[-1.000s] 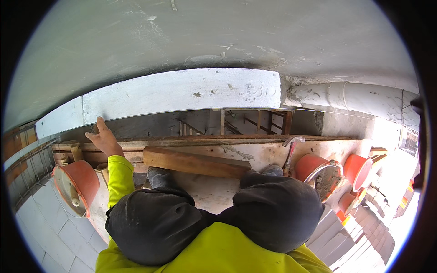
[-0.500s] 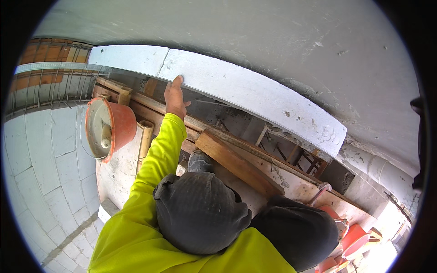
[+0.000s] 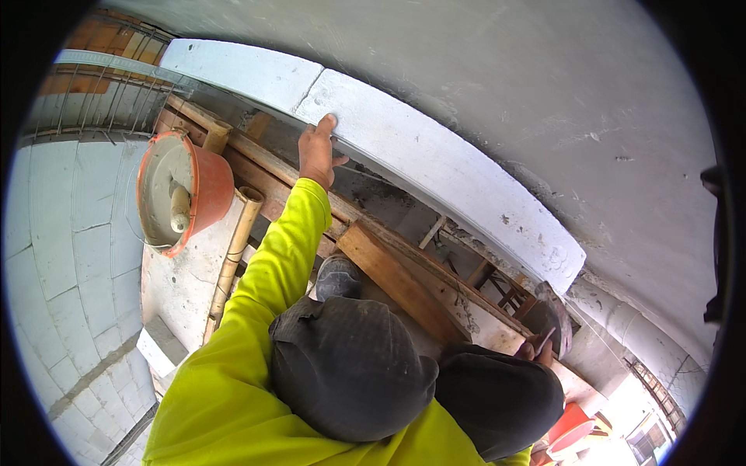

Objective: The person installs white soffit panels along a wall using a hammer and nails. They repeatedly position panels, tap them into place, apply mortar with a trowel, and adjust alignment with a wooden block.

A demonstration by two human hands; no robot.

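Reaching up with the left hand [image 3: 318,151], yellow hi-vis sleeve stretched out, fingers spread flat on the lower edge of the white block lintel [image 3: 373,132], next to the joint between two blocks. Nothing clamped in that hand: palm open, pressing on the face, which reads as steadying or checking the block (judgement only)

Right hand [image 3: 536,349] sits low, well right of the lintel's near end and under it, mostly hidden behind the dark-trousered knee. It looks closed around a handle of the trowel [image 3: 556,314], blade up, but the fingers are barely visible, so can't tell the grip for sure

Below the lintel: timber planks [image 3: 388,272] run parallel to it, forming the working platform the person crouches on; one boot [image 3: 336,276] rests on them. A bamboo pole [image 3: 233,248] lies left of the planks, away from the lintel

Containers: orange bucket [image 3: 190,190] below-left of the lintel, tipped toward camera, holding pale grey mortar-like fill with a handle or tool stuck in it. More orange tubs [image 3: 571,431] far down-right of the lintel, contents not visible

Loose grey block piece [image 3: 159,346] lies on the slab, well below the bucket
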